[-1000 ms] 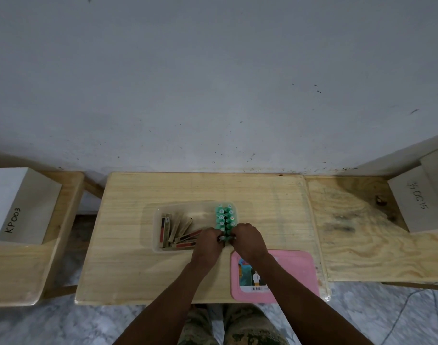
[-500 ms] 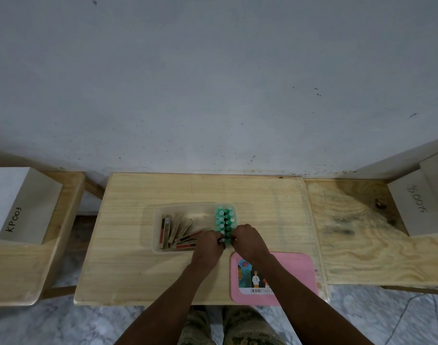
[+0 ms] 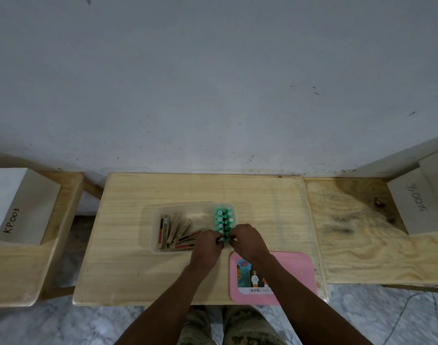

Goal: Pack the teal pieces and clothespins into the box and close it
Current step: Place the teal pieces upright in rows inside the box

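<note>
The near end of the teal pieces (image 3: 224,221) is pinched between the left hand (image 3: 208,242) and right hand (image 3: 247,241) inside the clear box (image 3: 160,247); the row should be pressed level, with the clothespins (image 3: 174,230) lying left of the grip.

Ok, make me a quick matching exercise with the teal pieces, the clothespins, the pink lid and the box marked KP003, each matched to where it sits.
1. teal pieces
2. clothespins
3. pink lid
4. box marked KP003

A. left part of the clear box
B. far-left bench
C. right end of the clear box
D. table's near edge, right of the arms

Pairs: 1-C, 2-A, 3-D, 4-B
</note>
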